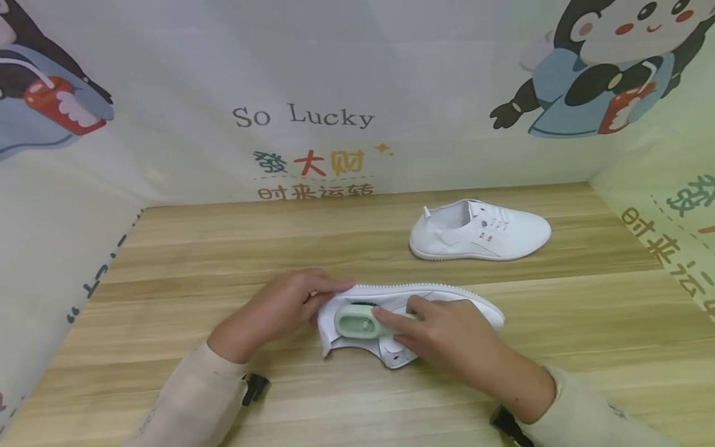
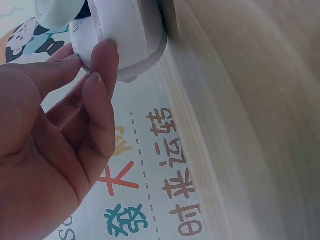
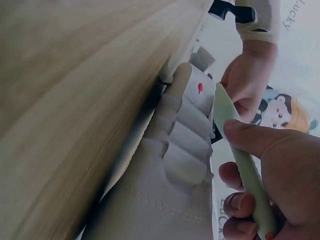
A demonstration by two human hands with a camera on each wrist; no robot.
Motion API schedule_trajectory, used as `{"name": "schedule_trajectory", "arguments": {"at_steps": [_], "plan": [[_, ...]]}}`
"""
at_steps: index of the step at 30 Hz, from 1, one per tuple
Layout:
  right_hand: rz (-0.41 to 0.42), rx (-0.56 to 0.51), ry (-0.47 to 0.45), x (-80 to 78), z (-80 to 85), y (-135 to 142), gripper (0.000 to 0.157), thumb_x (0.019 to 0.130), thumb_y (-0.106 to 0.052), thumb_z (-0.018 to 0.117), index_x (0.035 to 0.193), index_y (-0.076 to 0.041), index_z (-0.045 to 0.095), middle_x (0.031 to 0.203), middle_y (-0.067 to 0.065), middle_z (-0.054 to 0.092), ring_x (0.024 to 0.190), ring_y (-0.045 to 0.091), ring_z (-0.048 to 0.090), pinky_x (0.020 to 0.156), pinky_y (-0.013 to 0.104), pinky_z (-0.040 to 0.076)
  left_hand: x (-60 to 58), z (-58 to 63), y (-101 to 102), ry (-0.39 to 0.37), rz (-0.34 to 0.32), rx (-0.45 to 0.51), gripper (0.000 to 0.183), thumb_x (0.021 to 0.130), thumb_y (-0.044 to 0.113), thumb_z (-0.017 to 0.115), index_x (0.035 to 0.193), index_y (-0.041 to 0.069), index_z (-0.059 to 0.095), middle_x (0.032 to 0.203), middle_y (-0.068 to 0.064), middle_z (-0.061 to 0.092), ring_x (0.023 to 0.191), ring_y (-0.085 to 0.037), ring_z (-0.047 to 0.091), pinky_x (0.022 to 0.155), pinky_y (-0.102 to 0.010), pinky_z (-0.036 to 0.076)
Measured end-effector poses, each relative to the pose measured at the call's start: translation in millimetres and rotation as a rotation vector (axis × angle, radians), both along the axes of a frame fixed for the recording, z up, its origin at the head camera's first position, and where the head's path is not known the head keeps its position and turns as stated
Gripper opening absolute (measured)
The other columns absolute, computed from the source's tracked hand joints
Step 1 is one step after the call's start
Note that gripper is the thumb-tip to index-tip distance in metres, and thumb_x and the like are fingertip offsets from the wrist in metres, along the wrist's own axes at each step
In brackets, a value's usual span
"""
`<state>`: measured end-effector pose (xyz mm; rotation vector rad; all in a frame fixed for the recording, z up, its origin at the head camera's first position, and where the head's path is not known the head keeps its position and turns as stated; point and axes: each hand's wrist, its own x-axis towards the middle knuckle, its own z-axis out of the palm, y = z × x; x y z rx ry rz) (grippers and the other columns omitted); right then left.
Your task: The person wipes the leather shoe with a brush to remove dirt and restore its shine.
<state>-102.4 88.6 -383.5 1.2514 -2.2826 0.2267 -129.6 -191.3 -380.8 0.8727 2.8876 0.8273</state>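
A white lace-up shoe (image 1: 402,299) lies on its side, its sole edge facing the far wall and its toe to the right. My left hand (image 1: 274,313) pinches its heel between thumb and fingers, which the left wrist view shows at the heel's rim (image 2: 131,37). With my right hand (image 1: 460,338) I grip a light green brush (image 1: 357,321) by its handle, index finger laid along the top. The brush's oval head rests against the shoe's side near the heel, a strip of dark bristles peeking out beneath it. The handle (image 3: 250,177) is mostly covered by my fingers in the head view.
Another white shoe (image 1: 519,233) stands upright on the wooden table (image 1: 223,242), farther back and to the right, toe pointing right. Printed cloth walls (image 1: 313,62) with cartoon figures and lettering enclose the back and both sides.
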Motion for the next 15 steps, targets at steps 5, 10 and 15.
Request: {"name": "schedule_trajectory", "arguments": {"at_steps": [5,10,15], "plan": [[-0.007,0.016,0.020,0.0,0.9,1.3,0.045,0.076,-0.029,0.079,0.120,-0.031,0.066,0.076,-0.005,0.054,0.048,0.009,0.045,0.040,0.024,0.033,-0.2,-2.3,1.3,0.012,-0.002,0.003,0.039,0.091,0.007,0.062,0.123,0.029,0.065,0.095,0.015,0.065,0.074,-0.005,0.054,0.065,-0.022,0.047],[-0.035,0.017,0.002,1.1,2.6,17.2,0.048,0.076,-0.028,0.079,0.121,-0.032,0.066,0.077,-0.005,0.053,0.049,0.009,0.044,0.041,0.023,0.032,0.2,-2.1,1.4,0.028,0.004,-0.005,0.038,0.091,0.007,0.062,0.123,0.029,0.065,0.100,0.014,0.066,0.080,-0.005,0.055,0.070,-0.024,0.048],[-0.063,0.014,0.002,3.4,4.2,38.4,0.054,0.071,-0.027,0.082,0.122,-0.031,0.065,0.077,-0.004,0.052,0.049,0.008,0.040,0.042,0.020,0.031,0.2,-2.3,0.0,0.028,0.012,-0.015,0.039,0.091,0.007,0.062,0.123,0.029,0.065,0.105,0.011,0.067,0.088,-0.004,0.058,0.075,-0.026,0.049]]}}
